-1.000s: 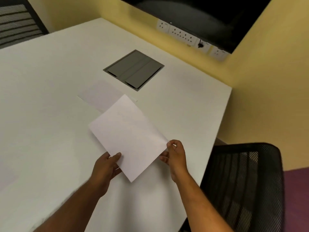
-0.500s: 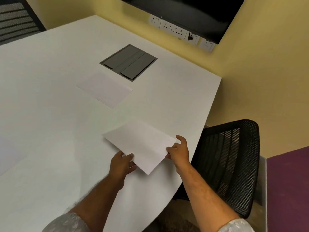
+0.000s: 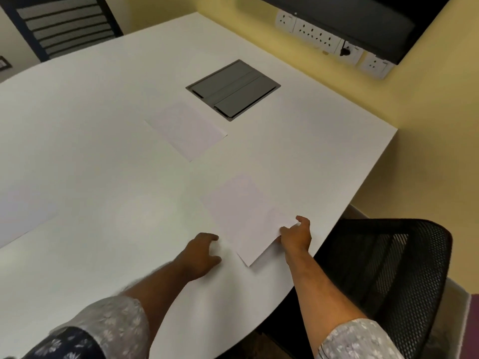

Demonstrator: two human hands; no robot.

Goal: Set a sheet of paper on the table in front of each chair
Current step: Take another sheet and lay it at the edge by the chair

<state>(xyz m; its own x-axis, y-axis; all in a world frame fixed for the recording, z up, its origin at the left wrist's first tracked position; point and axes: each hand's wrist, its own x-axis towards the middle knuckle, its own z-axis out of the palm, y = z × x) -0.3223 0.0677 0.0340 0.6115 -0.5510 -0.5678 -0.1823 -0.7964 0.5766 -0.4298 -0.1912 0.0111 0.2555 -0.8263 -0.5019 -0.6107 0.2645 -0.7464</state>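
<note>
Paper sheet [image 3: 246,221] lies flat on the bench [image 3: 103,125] before the black mesh chair [image 3: 383,265]. Right hand [image 3: 295,235] pinches its near corner; left hand [image 3: 202,251] rests beside it, fingers loose and empty. Placing looks nearly done; next, let go and fetch from the spare sheets [image 3: 185,130].

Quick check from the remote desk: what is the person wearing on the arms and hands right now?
Both forearms are bare. The left sleeve and right sleeve are pushed up, pale grey fabric with a small white floral print. No gloves, rings or watch show on the left hand or right hand.
</note>
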